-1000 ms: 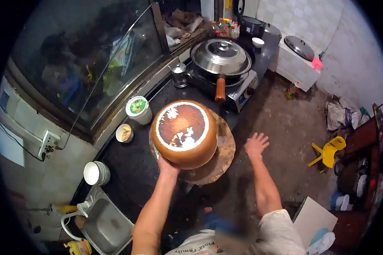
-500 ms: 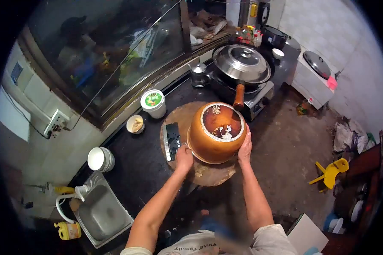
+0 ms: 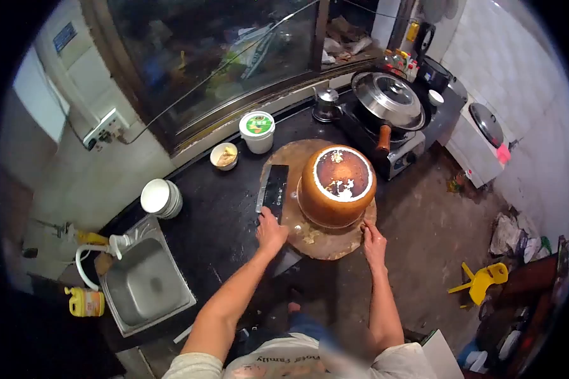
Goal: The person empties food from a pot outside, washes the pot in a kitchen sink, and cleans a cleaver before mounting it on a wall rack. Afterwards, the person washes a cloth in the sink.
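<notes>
A brown glazed clay pot stands upside down on a round wooden cutting board, its charred base with a white ring facing up. A cleaver with a dark wet blade lies flat on the board, left of the pot. My left hand is closed at the board's left edge, by the cleaver's near end; its fingertips are partly hidden. On the other side, my right hand pinches the board's right rim, just below the pot and apart from it.
Behind the board are a white lidded tub and a small bowl of food. A lidded wok sits on the stove, its wooden handle pointing towards me. Stacked bowls and a sink are at left. A yellow chair stands on the floor.
Both hands have left the pot, which now rests upside down on the board. My hands have moved to the board's left and right edges. The camera view has shifted.
</notes>
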Demonstrator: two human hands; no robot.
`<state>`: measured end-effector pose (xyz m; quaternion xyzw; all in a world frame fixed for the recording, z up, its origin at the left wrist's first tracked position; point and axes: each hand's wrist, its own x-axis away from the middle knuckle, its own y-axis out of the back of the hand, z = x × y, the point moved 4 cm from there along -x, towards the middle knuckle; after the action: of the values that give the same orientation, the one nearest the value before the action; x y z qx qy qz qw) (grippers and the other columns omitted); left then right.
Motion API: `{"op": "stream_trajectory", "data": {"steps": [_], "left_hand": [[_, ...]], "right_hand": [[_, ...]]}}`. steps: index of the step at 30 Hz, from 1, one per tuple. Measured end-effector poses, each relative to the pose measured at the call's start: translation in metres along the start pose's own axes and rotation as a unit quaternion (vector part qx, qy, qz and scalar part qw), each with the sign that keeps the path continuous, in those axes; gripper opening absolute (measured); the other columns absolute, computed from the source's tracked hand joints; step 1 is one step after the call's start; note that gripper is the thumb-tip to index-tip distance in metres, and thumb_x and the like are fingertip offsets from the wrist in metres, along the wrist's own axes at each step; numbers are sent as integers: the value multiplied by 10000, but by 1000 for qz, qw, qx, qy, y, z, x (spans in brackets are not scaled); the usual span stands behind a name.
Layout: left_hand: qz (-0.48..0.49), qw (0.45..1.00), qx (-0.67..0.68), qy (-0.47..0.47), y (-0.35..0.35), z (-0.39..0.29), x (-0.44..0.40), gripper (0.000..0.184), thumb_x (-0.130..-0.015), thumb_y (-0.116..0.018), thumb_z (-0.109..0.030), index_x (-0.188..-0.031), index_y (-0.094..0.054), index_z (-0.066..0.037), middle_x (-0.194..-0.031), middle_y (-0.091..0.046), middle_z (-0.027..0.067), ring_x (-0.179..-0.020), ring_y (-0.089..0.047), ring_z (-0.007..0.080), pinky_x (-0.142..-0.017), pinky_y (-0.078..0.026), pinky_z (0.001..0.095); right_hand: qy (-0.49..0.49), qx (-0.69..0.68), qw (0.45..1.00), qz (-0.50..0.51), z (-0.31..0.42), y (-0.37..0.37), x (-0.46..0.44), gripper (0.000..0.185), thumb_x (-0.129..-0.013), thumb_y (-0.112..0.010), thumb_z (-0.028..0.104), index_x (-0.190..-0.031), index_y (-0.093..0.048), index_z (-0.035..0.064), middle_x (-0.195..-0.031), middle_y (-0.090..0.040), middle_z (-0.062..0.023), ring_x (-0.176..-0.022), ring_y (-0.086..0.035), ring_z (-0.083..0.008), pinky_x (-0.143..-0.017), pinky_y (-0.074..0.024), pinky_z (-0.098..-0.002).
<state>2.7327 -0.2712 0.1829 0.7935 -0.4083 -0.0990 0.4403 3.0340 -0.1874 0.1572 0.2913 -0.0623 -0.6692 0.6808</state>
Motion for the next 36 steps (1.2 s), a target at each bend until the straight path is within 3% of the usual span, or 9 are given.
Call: {"op": "stream_trajectory", "data": {"steps": [5, 7, 8, 11, 17, 19, 22, 27, 36], "left_hand": [[-17, 995, 84, -57, 61, 58, 37, 512, -720, -629, -117, -1171, -403, -23, -1023, -579, 260, -971, -569, 418, -851, -452, 471], [-65, 977, 166, -118, 69, 118, 54, 493, -732, -613, -113, -1174, -416, -23, -741, -556, 127, -595, -579, 243, -566, -494, 382], [38, 954, 297, -7, 99, 119, 83, 394, -804, -581, -108, -1163, -437, -38, -680, -508, 65, -482, -518, 145, -406, -439, 313], [75, 868, 488, 60, 143, 188, 134, 317, -857, -584, -134, -1117, -444, -17, -711, -512, 67, -423, -488, 131, -341, -390, 286], [17, 714, 674, 190, 230, 339, 245, 209, -935, -519, -313, -891, -421, -133, -704, -502, 40, -462, -482, 140, -380, -392, 284], [-45, 678, 701, 215, 253, 387, 281, 273, -931, -505, -403, -887, -445, -140, -721, -525, 41, -460, -476, 145, -390, -375, 267], [16, 579, 783, 226, 271, 469, 322, 401, -931, -461, -480, -847, -500, -89, -729, -528, 43, -494, -480, 158, -446, -407, 274], [-61, 564, 790, 235, 318, 511, 345, 464, -943, -414, -497, -830, -494, -55, -689, -532, 61, -550, -498, 180, -474, -417, 317], [-49, 543, 800, 251, 330, 546, 301, 354, -964, -387, -436, -909, -444, -91, -720, -530, 65, -532, -488, 177, -460, -419, 307]], "right_hand": [[-141, -92, 985, 43, 23, 10, 46, 251, -961, -475, 177, -1088, -625, 21, -688, -618, -39, -495, -532, -86, -480, -434, -234], [-117, -92, 988, 51, 43, -4, 69, 256, -966, -473, 193, -1072, -627, 18, -632, -576, -22, -463, -511, -86, -448, -412, -237], [-118, -114, 984, 63, 45, -20, 81, 250, -959, -493, 213, -1030, -639, 23, -594, -509, 2, -465, -482, -70, -444, -384, -242], [-20, -14, 988, 153, 76, -78, 120, 235, -947, -499, 192, -991, -645, 14, -739, -636, -111, -590, -592, -163, -582, -470, -309], [49, -28, 936, 346, 194, -228, 246, 216, -909, -548, 200, -960, -657, 20, -689, -609, -189, -595, -603, -231, -580, -460, -349], [91, -113, 918, 370, 219, -284, 296, 249, -930, -532, 210, -936, -655, -6, -606, -533, -22, -525, -482, -81, -491, -397, -268], [117, -105, 888, 431, 288, -335, 364, 253, -926, -533, 215, -946, -638, -13, -616, -543, -76, -515, -507, -115, -505, -422, -284], [48, -180, 835, 518, 366, -404, 429, 244, -906, -540, 178, -1013, -636, -18, -790, -647, -88, -696, -606, -142, -660, -483, -281], [-182, -258, 781, 539, 409, -561, 381, 332, -938, -413, 291, -1107, -552, 41, -846, -661, -111, -568, -594, -167, -466, -423, -282]]}}
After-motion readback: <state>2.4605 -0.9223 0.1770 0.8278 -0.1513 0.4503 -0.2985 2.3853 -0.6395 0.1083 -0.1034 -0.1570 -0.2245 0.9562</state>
